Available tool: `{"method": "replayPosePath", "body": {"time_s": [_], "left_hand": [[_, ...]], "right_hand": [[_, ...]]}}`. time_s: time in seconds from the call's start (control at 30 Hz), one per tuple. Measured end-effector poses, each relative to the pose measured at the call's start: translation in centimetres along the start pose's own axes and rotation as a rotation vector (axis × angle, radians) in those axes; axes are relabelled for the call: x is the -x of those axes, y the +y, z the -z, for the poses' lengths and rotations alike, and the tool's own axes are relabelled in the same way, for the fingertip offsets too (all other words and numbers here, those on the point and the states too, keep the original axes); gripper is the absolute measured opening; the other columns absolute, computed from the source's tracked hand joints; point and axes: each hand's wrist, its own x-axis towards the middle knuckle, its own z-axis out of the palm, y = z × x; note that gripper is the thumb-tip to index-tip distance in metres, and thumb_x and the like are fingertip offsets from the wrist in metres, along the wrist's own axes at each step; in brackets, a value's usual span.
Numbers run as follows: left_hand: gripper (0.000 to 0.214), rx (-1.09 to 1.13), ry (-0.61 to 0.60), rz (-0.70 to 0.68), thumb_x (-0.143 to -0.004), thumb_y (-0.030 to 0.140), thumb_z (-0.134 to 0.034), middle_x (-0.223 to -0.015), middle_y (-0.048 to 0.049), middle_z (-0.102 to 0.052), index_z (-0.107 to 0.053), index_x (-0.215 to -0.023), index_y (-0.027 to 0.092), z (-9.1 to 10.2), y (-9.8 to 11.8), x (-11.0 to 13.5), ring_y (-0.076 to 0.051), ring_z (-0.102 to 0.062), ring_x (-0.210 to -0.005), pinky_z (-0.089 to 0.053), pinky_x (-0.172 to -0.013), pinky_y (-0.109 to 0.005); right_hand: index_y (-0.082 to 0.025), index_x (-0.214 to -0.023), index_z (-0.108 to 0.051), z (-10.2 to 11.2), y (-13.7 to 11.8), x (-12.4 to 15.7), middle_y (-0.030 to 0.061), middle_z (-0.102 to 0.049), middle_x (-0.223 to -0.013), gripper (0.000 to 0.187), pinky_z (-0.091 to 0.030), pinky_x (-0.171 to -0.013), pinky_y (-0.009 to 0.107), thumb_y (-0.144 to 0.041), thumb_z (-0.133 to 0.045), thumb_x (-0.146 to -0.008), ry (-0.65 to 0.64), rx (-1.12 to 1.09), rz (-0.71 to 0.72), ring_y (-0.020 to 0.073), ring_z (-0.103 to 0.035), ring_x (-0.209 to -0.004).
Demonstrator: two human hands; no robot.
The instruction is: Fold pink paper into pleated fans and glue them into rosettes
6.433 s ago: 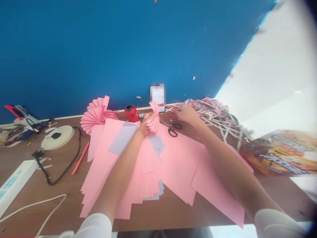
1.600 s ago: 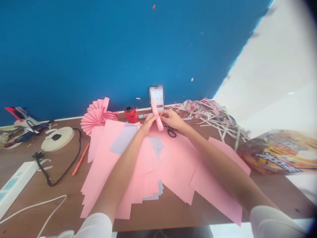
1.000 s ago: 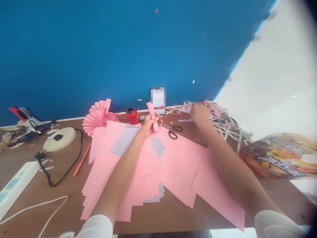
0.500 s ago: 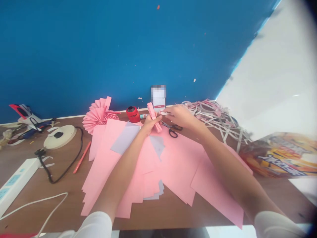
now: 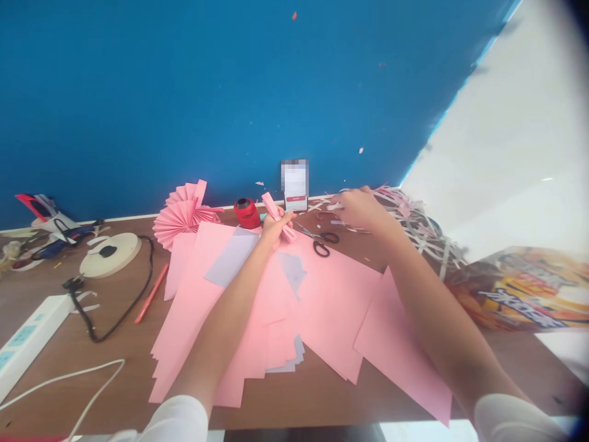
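My left hand is closed around a narrow bundle of folded pink paper, which tilts up toward the wall above the pink sheets. My right hand is off to the right, its fingers pinched on a short white strip. Below and between the hands lie black-handled scissors, partly over the pink paper sheets. Just left of my left hand stands a red round container. A phone leans against the wall behind.
Pleated pink fans sit at the back left. Tangled paper strips pile up at the back right, near a snack bag. On the left are a tape roll, a red pen and a power strip.
My right hand has moved right, away from the folded pink paper, with the white strip. My left hand has shifted slightly left and still grips the bundle.
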Motion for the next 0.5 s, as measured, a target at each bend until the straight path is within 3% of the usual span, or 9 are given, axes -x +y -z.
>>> {"method": "replayPosePath", "body": {"time_s": [0.1, 0.2, 0.37, 0.5], "left_hand": [[0.044, -0.017, 0.001, 0.008, -0.063, 0.029, -0.082, -0.071, 0.0014, -0.063, -0.04, -0.073, 0.019, 0.0, -0.1, 0.0, -0.006, -0.054, -0.051, -0.039, -0.051, -0.02], [0.043, -0.046, 0.0, 0.023, -0.062, 0.032, -0.083, -0.073, 0.0008, -0.065, -0.044, -0.075, 0.019, -0.2, 0.0, 0.2, -0.007, -0.054, -0.052, -0.04, -0.05, -0.021], [0.032, -0.161, -0.137, 0.032, -0.071, 0.037, -0.076, -0.081, -0.0028, -0.069, -0.062, -0.092, 0.018, -0.2, -0.1, 0.4, -0.008, -0.057, -0.057, -0.044, -0.055, -0.022], [0.029, -0.145, -0.177, 0.028, -0.075, 0.033, -0.072, -0.096, -0.0082, -0.071, -0.069, -0.098, 0.016, 0.0, -0.1, 0.3, -0.013, -0.065, -0.075, -0.049, -0.067, -0.025]], "right_hand": [[-0.016, -0.095, -0.07, 0.4, 1.5, 0.0, 0.0158, -0.07, -0.085, 0.026, -0.036, -0.084, 0.044, -0.025, -0.049, -0.084, 0.132, -0.019, -0.204, 0.0302, -0.061, -0.087], [-0.017, -0.093, -0.068, 0.8, 2.0, -0.1, 0.0146, -0.068, -0.082, 0.03, -0.041, -0.076, 0.039, -0.035, -0.045, -0.089, 0.268, -0.221, -0.341, 0.0284, -0.06, -0.083], [-0.018, -0.104, -0.058, 0.3, 1.0, -1.1, 0.0073, -0.065, -0.08, 0.037, -0.047, -0.069, 0.034, -0.046, -0.036, -0.095, 0.532, -0.713, -0.325, 0.0203, -0.061, -0.076], [-0.021, -0.094, -0.052, -0.2, 0.0, -1.9, 0.0019, -0.06, -0.071, 0.029, -0.047, -0.062, 0.029, -0.049, -0.046, -0.091, 0.559, -1.115, -0.32, 0.014, -0.058, -0.063]]}}
